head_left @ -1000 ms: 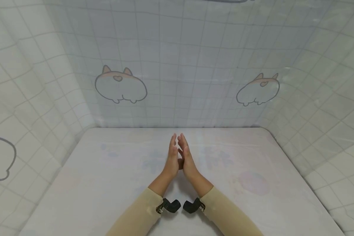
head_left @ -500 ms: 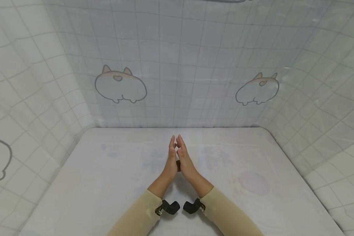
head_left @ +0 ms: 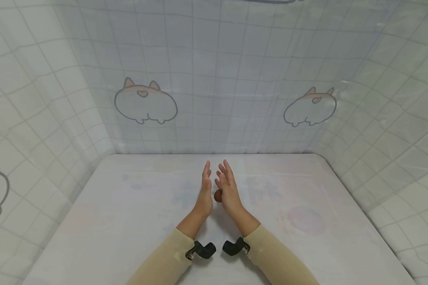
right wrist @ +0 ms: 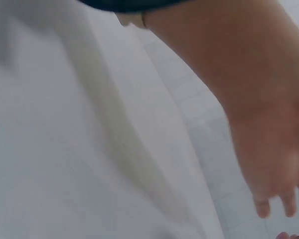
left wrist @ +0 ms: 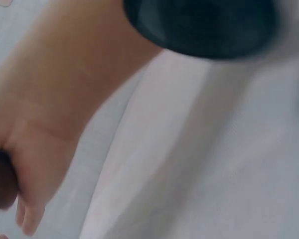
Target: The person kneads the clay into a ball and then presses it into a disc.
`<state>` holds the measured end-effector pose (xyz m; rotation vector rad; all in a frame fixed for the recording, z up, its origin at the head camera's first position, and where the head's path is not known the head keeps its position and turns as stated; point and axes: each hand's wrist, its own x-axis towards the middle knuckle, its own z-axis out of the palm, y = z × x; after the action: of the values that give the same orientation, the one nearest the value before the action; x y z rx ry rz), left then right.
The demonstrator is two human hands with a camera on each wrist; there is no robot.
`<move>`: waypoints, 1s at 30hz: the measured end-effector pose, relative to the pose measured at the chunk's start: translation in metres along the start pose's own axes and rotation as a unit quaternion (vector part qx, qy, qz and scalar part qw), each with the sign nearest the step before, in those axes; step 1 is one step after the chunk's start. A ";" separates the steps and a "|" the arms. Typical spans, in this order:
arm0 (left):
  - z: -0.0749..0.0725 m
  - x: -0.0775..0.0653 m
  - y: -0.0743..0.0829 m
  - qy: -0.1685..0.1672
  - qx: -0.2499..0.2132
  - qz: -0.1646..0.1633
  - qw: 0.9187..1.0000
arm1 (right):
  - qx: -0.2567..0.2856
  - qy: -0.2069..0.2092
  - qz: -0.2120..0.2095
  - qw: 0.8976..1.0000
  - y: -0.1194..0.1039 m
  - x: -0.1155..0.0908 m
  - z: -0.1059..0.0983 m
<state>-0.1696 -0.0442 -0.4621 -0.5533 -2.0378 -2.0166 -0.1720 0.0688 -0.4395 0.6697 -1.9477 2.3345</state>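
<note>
A small brown ball point(head_left: 218, 195) is between the two palms in the head view, at the middle of the table, next to the right palm. My left hand point(head_left: 206, 194) is held on edge with its fingers straight and pointing forward, a narrow gap from the ball. Facing it, my right hand point(head_left: 230, 194) has its fingers extended and slightly spread, its palm against the ball. Part of the brown ball point(left wrist: 1, 181) shows at the left border of the left wrist view. In the right wrist view only a sliver of it appears.
A pale patterned cloth covers the table point(head_left: 128, 221). Grid-printed curtains point(head_left: 214, 79) with cartoon animal drawings enclose the back and sides. Black wrist cameras point(head_left: 205, 250) protrude inward from both beige sleeves point(head_left: 167, 255).
The palms, close together with the ball pressed between them half a second ago, have moved apart. My right hand has shifted slightly right, leaving more of the ball visible.
</note>
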 end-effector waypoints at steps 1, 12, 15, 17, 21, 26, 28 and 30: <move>-0.002 -0.001 0.001 -0.007 0.010 0.000 1.000 | -0.003 0.002 0.000 1.000 -0.002 0.000 -0.002; -0.041 -0.004 0.007 -0.032 0.167 0.007 0.985 | -0.070 0.035 0.008 0.997 -0.026 0.008 -0.028; -0.053 -0.005 0.009 -0.033 0.197 0.012 0.980 | -0.095 0.031 0.018 0.995 -0.033 0.009 -0.039; -0.061 -0.005 0.011 -0.034 0.219 0.012 0.975 | -0.114 0.032 0.018 0.993 -0.036 0.010 -0.046; -0.076 -0.008 0.016 -0.044 0.262 0.015 0.964 | -0.128 0.026 0.012 0.991 -0.031 0.016 -0.065; -0.092 -0.008 0.022 -0.054 0.330 0.042 0.941 | -0.166 0.014 -0.011 0.986 -0.021 0.024 -0.090; -0.097 -0.007 0.024 -0.053 0.359 0.051 0.930 | -0.208 0.019 -0.019 0.978 -0.024 0.024 -0.096; -0.103 -0.006 0.026 -0.053 0.383 0.056 0.920 | -0.254 0.026 -0.023 0.967 -0.028 0.025 -0.103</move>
<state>-0.1644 -0.1475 -0.4375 -0.5843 -2.5392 -0.9905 -0.2181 0.1656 -0.4174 0.5878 -2.3312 1.6869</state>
